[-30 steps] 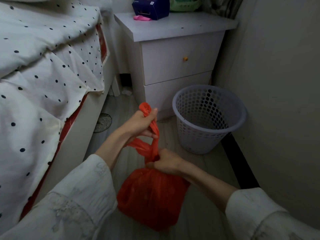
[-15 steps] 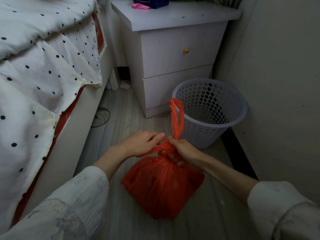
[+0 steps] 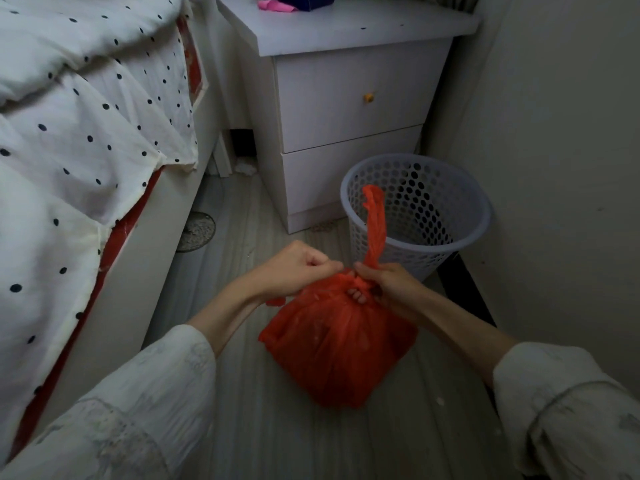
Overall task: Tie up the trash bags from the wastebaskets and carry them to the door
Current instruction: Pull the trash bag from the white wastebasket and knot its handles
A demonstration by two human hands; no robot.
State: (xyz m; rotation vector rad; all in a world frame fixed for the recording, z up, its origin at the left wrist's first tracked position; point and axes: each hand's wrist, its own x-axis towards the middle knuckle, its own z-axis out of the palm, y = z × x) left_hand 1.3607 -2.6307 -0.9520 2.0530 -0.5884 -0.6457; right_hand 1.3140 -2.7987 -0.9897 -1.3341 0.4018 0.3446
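since the earlier frames the left hand (image 3: pixel 294 268) has dropped from head-height over the bag to the bag's neck, and both hands now meet there; the raised handle has swung over to the right side.

red trash bag (image 3: pixel 341 344) sits low between the forearms, over the pale wood-look floor (image 3: pixel 277 427); whether its base touches the floor cannot be told. body full and rounded, mouth gathered into a tight neck at the top.

left hand: fingers curled closed, pinching red plastic at the left of the neck; a short red tail shows just under the wrist. right hand (image 3: pixel 384 284): closed around the neck from the right, fingertips tucked under the gather. one long handle loop (image 3: pixel 375 223) stands up from the right fist, overlapping the wastebasket behind it.

wastebasket (image 3: pixel 460 237): grey-lilac, perforated, upright, near the wall, just beside the lower drawer of the white nightstand (image 3: pixel 349 109). no liner seen inside it.

bed (image 3: pixel 138 254) along the left, white polka-dot cover (image 3: pixel 86 126) hanging over the edge, red strip showing beneath. round floor drain (image 3: pixel 198 230) near the bed base. pale loose sleeves (image 3: pixel 145 410) on both arms.
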